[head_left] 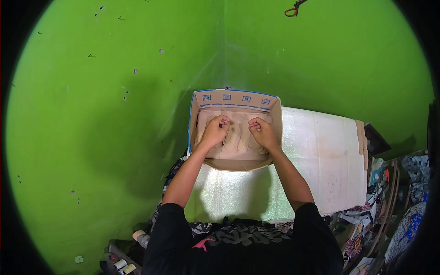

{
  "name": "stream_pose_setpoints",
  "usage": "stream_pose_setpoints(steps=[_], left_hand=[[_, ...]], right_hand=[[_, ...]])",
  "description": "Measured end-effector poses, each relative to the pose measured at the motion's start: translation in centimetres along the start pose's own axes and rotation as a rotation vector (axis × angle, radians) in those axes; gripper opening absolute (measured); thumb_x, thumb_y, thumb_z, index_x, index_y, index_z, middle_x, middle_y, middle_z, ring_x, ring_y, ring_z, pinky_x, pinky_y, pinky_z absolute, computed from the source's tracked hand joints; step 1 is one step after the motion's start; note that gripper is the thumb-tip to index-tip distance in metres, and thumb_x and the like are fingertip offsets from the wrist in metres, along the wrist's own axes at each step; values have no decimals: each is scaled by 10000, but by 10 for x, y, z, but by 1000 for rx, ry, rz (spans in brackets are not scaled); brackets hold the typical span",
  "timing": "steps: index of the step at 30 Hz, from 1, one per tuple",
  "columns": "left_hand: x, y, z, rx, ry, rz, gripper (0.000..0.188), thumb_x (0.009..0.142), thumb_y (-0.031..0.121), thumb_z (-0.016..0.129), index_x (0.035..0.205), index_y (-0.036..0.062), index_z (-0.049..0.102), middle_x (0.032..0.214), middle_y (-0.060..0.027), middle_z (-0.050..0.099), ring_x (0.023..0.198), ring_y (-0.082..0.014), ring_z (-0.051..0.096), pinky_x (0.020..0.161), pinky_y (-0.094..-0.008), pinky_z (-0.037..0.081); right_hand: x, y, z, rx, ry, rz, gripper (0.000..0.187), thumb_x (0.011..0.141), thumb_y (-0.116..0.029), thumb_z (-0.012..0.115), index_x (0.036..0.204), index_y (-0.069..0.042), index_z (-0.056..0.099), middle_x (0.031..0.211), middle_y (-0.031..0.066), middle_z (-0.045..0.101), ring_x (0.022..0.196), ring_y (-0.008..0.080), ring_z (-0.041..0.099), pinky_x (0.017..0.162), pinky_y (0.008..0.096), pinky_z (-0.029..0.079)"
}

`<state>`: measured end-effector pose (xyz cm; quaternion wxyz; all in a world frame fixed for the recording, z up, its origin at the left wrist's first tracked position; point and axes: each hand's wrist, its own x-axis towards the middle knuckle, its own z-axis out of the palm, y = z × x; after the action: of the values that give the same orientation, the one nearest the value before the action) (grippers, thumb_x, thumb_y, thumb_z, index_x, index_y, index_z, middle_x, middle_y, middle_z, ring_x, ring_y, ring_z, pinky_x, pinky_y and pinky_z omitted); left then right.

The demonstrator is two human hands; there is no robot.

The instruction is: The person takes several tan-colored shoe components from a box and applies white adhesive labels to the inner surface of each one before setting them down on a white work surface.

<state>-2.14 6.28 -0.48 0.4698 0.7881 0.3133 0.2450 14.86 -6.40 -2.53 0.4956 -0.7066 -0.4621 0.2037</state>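
An open cardboard box with a blue-edged rim stands on a white padded sheet, close to the corner of the room. In it lie several flat tan pieces with rounded ends, rather like shoe soles; I cannot make out their exact kind. My left hand is over the left half of the box, fingers curled and pressed together. Across from it, over the right half, my right hand is closed in a similar way. Anything pinched in either hand is too small or hidden to name. A gap separates the two hands.
The white padded sheet spreads right of the box. Green walls rise behind and to the left. Piled cloth lies at the right, a dark frame-like object beside the sheet. Thread spools sit at lower left.
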Motion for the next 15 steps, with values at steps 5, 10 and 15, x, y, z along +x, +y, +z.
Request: stream_pose_setpoints(steps=[5, 10, 15], left_hand=[[22, -23, 8, 6, -68, 17, 182, 766, 91, 576, 912, -11, 615, 912, -152, 635, 847, -242, 618, 775, -320, 484], [26, -45, 17, 77, -126, -5, 209, 758, 114, 583, 932, 0, 611, 927, -170, 626, 880, -299, 609, 803, -362, 476], [26, -40, 15, 256, -230, -74, 249, 770, 150, 584, 987, 30, 596, 998, -176, 596, 943, -341, 581, 823, -407, 460]], right_hand=[[23, 11, 18, -80, -49, 158, 132, 774, -69, 609, 889, -5, 630, 791, 90, 642, 747, 155, 609, 727, 272, 487], [34, 50, 31, -290, -53, 261, 188, 737, -137, 629, 893, -36, 647, 819, 120, 656, 785, 224, 635, 745, 311, 497], [27, 66, 36, -536, -152, 423, 226, 705, -210, 640, 896, -92, 661, 870, 136, 646, 849, 273, 631, 776, 344, 496]])
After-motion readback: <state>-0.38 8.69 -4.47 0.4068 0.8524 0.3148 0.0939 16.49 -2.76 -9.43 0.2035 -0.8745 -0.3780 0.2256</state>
